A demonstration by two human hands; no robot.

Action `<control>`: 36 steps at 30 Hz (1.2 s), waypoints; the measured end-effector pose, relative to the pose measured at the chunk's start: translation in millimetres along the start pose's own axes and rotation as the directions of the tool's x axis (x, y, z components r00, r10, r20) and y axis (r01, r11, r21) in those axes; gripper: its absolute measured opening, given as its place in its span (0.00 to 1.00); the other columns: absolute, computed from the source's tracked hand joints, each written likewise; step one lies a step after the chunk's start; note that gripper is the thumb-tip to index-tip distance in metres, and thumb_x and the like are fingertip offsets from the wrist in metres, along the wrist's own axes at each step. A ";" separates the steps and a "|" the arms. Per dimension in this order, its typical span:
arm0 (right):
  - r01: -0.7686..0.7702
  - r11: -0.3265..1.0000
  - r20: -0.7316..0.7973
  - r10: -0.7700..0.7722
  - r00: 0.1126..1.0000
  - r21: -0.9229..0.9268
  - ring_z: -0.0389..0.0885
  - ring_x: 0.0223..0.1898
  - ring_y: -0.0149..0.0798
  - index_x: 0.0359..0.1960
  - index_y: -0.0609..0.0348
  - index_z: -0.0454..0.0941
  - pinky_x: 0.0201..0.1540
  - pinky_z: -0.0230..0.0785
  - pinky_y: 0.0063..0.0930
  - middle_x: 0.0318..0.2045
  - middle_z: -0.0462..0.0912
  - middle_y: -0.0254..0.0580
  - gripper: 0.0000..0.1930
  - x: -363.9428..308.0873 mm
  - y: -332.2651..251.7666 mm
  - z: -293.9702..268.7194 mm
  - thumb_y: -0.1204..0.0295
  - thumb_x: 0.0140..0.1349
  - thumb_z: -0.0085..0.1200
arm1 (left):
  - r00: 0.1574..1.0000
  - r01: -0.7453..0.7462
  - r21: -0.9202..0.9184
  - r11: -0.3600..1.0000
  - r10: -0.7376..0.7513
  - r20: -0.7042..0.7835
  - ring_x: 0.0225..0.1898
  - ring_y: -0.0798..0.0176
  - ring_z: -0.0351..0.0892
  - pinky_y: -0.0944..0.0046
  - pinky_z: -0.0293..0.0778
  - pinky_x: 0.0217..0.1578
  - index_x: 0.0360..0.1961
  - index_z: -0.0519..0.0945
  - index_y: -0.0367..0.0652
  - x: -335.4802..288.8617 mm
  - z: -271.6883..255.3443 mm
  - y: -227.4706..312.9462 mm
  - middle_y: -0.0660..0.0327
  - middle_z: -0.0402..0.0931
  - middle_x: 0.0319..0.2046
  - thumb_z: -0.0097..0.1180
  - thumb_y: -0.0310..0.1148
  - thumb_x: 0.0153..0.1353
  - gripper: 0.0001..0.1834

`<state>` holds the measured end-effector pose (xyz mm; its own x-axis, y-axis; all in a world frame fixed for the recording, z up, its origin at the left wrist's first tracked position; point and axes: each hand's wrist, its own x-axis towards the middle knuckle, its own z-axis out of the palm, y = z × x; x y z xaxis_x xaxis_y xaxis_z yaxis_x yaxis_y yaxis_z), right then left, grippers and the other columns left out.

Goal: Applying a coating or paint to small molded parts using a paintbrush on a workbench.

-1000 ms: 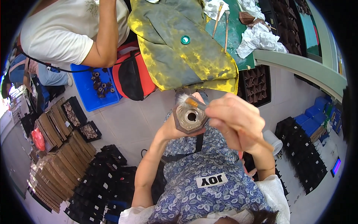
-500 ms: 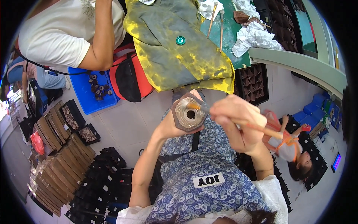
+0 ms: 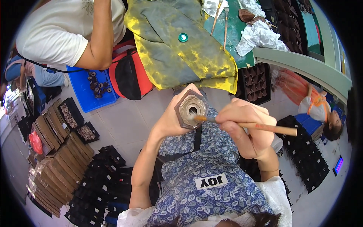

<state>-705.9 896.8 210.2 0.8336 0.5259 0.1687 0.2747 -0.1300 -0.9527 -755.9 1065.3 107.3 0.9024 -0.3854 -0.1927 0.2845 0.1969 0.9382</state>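
Note:
My left hand [image 3: 169,117] is wrapped round a brown faceted piece [image 3: 182,120] with a pale, ringed inner face and a dark round hole in its middle. That face points up toward me. In my right hand [image 3: 247,126] is a paintbrush [image 3: 268,128] with a wooden handle, pinched between thumb and fingers. The brush lies nearly level, its handle end out to the right. Its bristles, slightly blurred, touch the pale face just beside the hole. The underside of the piece is hidden.
Ahead, a yellow-and-grey stained cloth [image 3: 166,49] covers the table, with a small green lid [image 3: 183,37] on it. Further right lie more brushes [image 3: 225,30] and crumpled white paper [image 3: 259,39]. A blue bin [image 3: 77,90] of small brown parts stands left, near a seated co-worker [image 3: 56,41].
The bristles have moved from the upper left of the pale face to just below the hole. The brush handle has swung nearer level. At right, a person has shifted upward in the view.

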 end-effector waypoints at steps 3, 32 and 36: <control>0.015 1.000 -0.032 -0.015 0.999 0.012 0.76 0.20 0.42 0.25 0.71 0.74 0.20 0.67 0.29 0.22 0.76 0.45 0.06 0.2 -0.4 0.8 0.86 0.45 0.59 | 0.998 -0.054 0.022 0.998 0.053 0.013 0.30 0.73 0.68 0.72 0.66 0.33 0.39 0.66 0.40 4.4 -0.7 7.9 0.65 0.69 0.27 0.62 0.22 0.33 0.27; 0.040 0.999 -0.070 -0.039 0.997 0.016 0.75 0.22 0.43 0.29 0.70 0.74 0.24 0.68 0.30 0.25 0.76 0.47 0.08 -23.7 9.7 3.1 0.84 0.47 0.60 | 0.917 -0.152 0.403 0.903 0.281 -0.283 0.28 0.66 0.74 0.69 0.70 0.31 0.32 0.74 0.36 2.0 10.2 -5.7 0.59 0.72 0.29 0.66 0.23 0.39 0.17; 0.130 0.989 -0.145 -0.138 0.980 -0.064 0.75 0.21 0.44 0.27 0.70 0.73 0.22 0.68 0.29 0.23 0.76 0.46 0.08 -20.9 18.9 -4.5 0.85 0.46 0.59 | 0.909 -0.181 0.386 0.904 0.304 -0.286 0.28 0.69 0.72 0.70 0.69 0.30 0.31 0.74 0.37 -1.3 13.9 -8.9 0.61 0.71 0.29 0.67 0.24 0.40 0.16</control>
<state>-716.0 879.6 189.8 0.8481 0.4116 0.3337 0.4111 -0.1137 -0.9045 -764.0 1051.5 103.2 0.9991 -0.0329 0.0281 -0.0312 -0.1003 0.9945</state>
